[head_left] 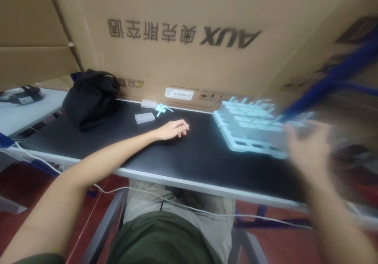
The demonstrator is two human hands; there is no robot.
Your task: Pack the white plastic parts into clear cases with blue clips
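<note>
Black tabletop (195,163) runs under both hands; beyond them stands a large cardboard box (165,4), its printing upside down, only its outer walls showing.

Pale blue tray (226,134): on the tabletop side of the right hand (310,146), between the two hands and nearer the right. Openwork near edge; slim pale blue prongs (232,99) jut up from its top in rows. Whether they are loose contents or part of the tray cannot be told; its right end is smeared by motion blur.

Right hand: at the tray's right end, fingers over its edge and seemingly in contact. Too blurred to tell how tightly it is closed, or whether it bears any weight.

Left hand (173,130): half open, relaxed, fingers loosely curled with a narrow gap, well apart from the tray. Contact with the tabletop unclear.

Just beyond the left hand: small pale blue pieces (161,109), beside two small grey blocks, one nearer (144,118), one farther (149,104).

Farther out, left of that hand: a slumped black bag (90,100), contents hidden. Beyond the right hand, a blue bar (333,81) slants upward, also blurred.
</note>
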